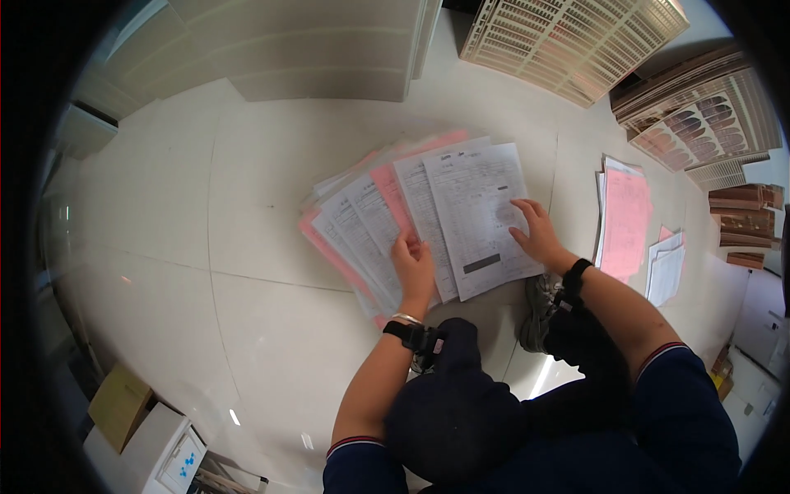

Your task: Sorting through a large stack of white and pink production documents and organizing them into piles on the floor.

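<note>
Hands rest flat on fanned paper forms (428, 206) on the floor (247, 214). Left hand (414, 265) lies spread on the lower sheets. Right hand (536, 232) presses the top sheet (481, 214), fingers open.

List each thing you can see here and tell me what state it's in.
Left hand: open, flat on the fanned papers.
Right hand: open, fingers pressing the top sheet.
Fanned papers: spread overlapping on the floor, white and pink.
Pink stack: lying flat, apart to the right.
Small stack: flat beside it.

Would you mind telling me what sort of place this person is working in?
Probably a storeroom or workshop office: printed forms are fanned out on a tiled floor, with racked sample sheets and cardboard boxes nearby.
</note>
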The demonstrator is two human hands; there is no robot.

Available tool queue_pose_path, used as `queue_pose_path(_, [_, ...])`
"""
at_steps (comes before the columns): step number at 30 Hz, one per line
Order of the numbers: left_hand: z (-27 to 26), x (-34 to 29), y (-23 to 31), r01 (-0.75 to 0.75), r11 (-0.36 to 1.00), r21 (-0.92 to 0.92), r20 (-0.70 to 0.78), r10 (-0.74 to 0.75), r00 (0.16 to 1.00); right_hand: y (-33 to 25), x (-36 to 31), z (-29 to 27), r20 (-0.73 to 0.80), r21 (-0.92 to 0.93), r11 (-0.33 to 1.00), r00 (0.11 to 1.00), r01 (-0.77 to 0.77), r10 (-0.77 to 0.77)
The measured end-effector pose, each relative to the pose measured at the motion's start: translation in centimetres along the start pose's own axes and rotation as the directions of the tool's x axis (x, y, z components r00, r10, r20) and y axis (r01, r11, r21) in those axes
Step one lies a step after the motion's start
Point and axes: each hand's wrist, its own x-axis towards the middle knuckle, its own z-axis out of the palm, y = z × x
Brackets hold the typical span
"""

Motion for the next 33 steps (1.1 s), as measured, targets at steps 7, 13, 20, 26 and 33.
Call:
queue_pose_path(7, [-17.0, 2.2, 1.5, 0.050, 0.989, 0.139, 0.729, -0.136, 0.670, 1.6, 4.2, -16.4, 0.437, 0.015, 0.986, 0.888, -0.167, 0.144])
queue_pose_path(13, [-33.1, 6.5, 9.8, -0.087, 0.738, 0.670, 0.673, -0.553, 0.490, 2.5, 3.4, -41.0, 0.497, -0.726, 0.659, 0.811, 0.195, 0.308])
queue_pose_path(20, [-17.9, 14.7, 8.5, 0.254, 0.903, 0.346, 0.818, -0.423, 0.391, -24.0, 10.7, -34.2, 0.512, -0.371, 0.927, 0.844, 0.047, 0.162])
queue_pose_path(26, [-7.5, 10.6, 0.6, 0.330, 0.943, 0.044, 0.564, -0.296, 0.771, -21.0, 13.7, -18.3, 0.190, 0.592, 0.801, 0.950, 0.089, -0.246])
queue_pose_path(33, [-4.3, 3.8, -0.2, 0.538, 0.744, -0.396, 0.325, -0.435, 0.840, -14.4, 2.8, 8.0, 0.038, 0.036, 0.981, 0.982, -0.188, 0.187])
